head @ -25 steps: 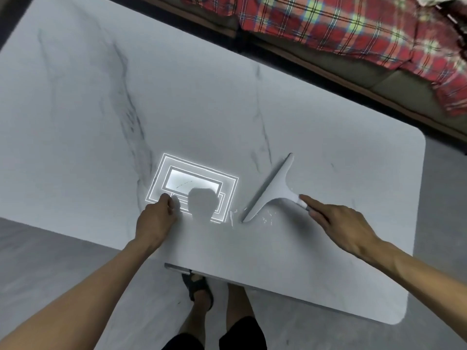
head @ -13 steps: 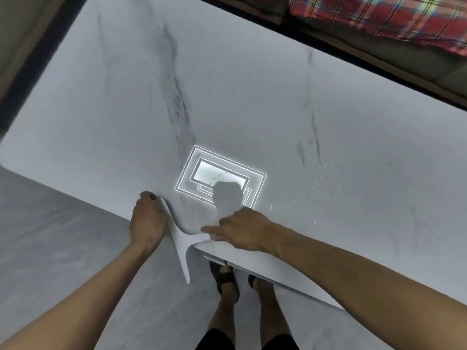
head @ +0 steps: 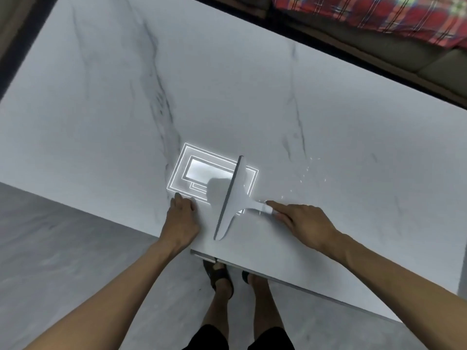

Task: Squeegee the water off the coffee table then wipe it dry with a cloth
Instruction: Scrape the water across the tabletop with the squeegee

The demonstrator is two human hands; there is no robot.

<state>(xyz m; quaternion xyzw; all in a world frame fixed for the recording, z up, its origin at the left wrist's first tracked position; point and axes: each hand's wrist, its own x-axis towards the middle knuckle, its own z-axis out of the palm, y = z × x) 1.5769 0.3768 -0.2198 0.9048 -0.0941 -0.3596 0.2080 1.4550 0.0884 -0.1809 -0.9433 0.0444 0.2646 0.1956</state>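
A white marble-patterned coffee table (head: 252,97) fills most of the view. A white squeegee (head: 233,198) lies blade-down on it near the front edge, over the bright reflection of a ceiling light. My right hand (head: 300,221) grips the squeegee's handle from the right. My left hand (head: 182,218) rests flat on the table's front edge just left of the blade, holding nothing. Small water droplets (head: 308,173) glint on the surface to the right of the squeegee. No cloth is in sight.
A sofa with a red plaid blanket (head: 379,13) runs along the table's far side. Grey floor (head: 63,248) lies to the left and below the front edge, where my sandalled feet (head: 222,276) stand.
The squeegee, which hung over the front edge half a second ago, is back on the table and further right. My right hand moved right with it. My left hand stayed put.
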